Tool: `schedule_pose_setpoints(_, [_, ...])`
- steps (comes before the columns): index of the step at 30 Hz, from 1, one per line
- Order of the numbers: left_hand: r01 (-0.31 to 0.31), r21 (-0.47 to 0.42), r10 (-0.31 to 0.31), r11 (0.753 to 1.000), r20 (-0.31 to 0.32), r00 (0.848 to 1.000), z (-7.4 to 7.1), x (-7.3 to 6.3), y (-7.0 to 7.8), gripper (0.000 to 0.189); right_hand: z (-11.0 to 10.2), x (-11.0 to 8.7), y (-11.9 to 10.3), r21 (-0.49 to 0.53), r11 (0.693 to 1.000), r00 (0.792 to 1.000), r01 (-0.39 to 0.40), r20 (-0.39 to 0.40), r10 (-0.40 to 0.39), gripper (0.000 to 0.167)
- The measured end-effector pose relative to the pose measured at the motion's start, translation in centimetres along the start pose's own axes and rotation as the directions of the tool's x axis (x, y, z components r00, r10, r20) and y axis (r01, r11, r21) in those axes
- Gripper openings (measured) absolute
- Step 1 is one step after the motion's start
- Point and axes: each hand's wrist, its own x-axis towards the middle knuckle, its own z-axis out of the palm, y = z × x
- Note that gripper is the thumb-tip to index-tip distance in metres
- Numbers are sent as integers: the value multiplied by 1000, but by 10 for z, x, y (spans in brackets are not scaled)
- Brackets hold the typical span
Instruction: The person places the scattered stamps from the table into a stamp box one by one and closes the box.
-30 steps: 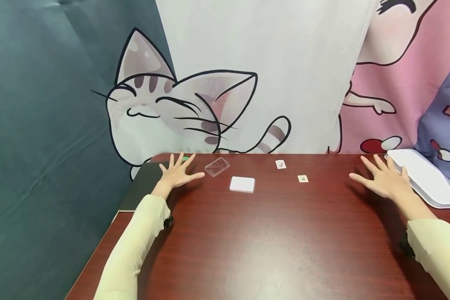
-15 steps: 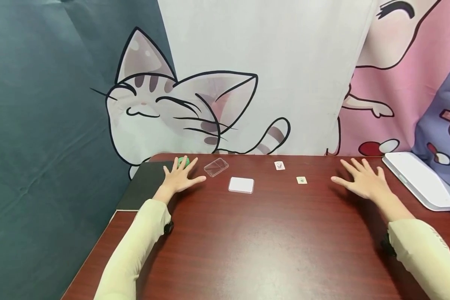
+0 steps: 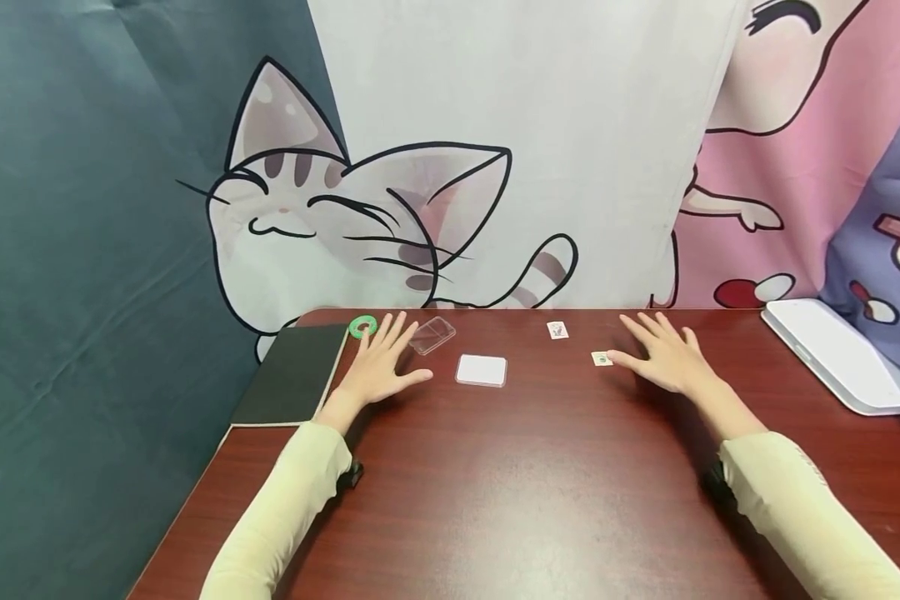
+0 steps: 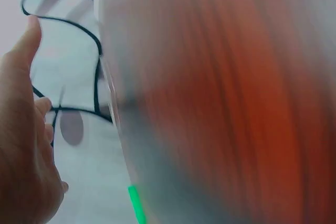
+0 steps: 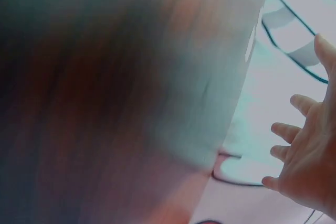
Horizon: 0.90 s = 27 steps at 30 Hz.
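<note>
My left hand (image 3: 377, 371) hovers over the back left of the table with fingers spread, holding nothing. Just beyond its fingertips lie a green ring (image 3: 353, 327) and a clear plastic case (image 3: 437, 337), partly covered by the fingers. A flat white rectangle with a clear rim (image 3: 482, 371) lies to the right of the left thumb. On the other side, my right hand (image 3: 667, 357) is likewise spread and holds nothing. Its thumb tip overlaps the edge of a small printed paper square (image 3: 600, 358); contact cannot be told. Another printed square (image 3: 557, 330) lies farther back.
A black flat panel (image 3: 292, 375) covers the table's back left corner. At the right edge stands a shallow white tray-like object (image 3: 843, 354). Behind the brown table (image 3: 525, 500) hangs a cartoon-printed cloth (image 3: 607, 100).
My right hand has moved left, from beside the white tray-like object to the small printed square. My left hand has shifted slightly right, uncovering the green ring.
</note>
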Motion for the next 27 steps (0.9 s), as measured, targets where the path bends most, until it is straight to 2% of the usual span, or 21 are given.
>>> schedule_pose_setpoints(5, [-91, -39, 89, 995, -46, 995, 10, 7, 20, 95, 10, 14, -16, 86, 996, 999, 37, -4, -37, 79])
schedule_pose_setpoints(9, [-162, -46, 158, 986, -89, 983, 22, 15, 34, 95, 17, 29, -22, 155, 985, 997, 73, -18, -71, 74])
schedule_pose_setpoints(12, [-222, -71, 215, 973, -87, 973, 30, 22, 42, 95, 21, 38, -22, 222, 972, 997, 78, -31, -73, 70])
schedule_pose_setpoints(14, [-240, -96, 234, 966, -71, 970, 34, 25, 46, 95, 25, 46, -22, 268, 960, 997, 80, -37, -73, 64])
schedule_pose_setpoints(17, [-213, -145, 211, 966, -24, 977, 40, 26, 47, 95, 32, 58, -23, 345, 937, 998, 63, -30, -57, 55])
schedule_pose_setpoints(21, [-137, -196, 146, 971, 28, 989, 47, 24, 48, 92, 39, 70, -26, 432, 901, 999, 33, -12, -31, 48])
schedule_pose_setpoints(25, [-101, -254, 111, 962, 25, 994, 53, 24, 51, 89, 41, 78, -30, 475, 880, 1000, -5, 27, -9, 50])
schedule_pose_setpoints(27, [-92, -280, 99, 955, 12, 995, 56, 24, 52, 88, 41, 82, -32, 469, 883, 998, -29, 65, -2, 53])
